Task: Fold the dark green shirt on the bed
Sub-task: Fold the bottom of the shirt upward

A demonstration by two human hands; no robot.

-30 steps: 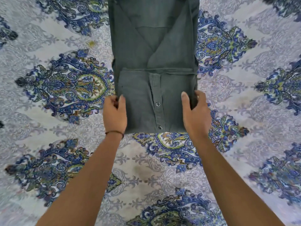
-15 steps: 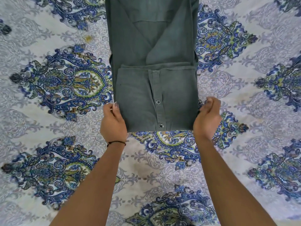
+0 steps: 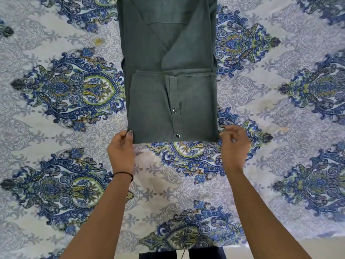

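Note:
The dark green shirt [image 3: 168, 53] lies flat on the patterned bed sheet [image 3: 65, 90], folded into a narrow strip. Its near end is doubled back on top as a panel with a button placket and two snaps [image 3: 175, 110]. My left hand [image 3: 121, 152] is at the panel's near-left corner, thumb on top of the fabric, pinching it. My right hand [image 3: 235, 144] sits just outside the near-right corner. Its fingers are loosely curled and apart, with the tips touching the shirt's edge and no fabric clearly held.
The blue, green and white sheet covers the bed on all sides of the shirt. The bed's near edge [image 3: 270, 242] runs along the bottom, with pale floor [image 3: 298, 249] beyond it and my dark trousers [image 3: 158, 256] at the bottom centre.
Both hands slid off the top of the folded panel, down along its sides, to its near corners. The shirt has stayed in place.

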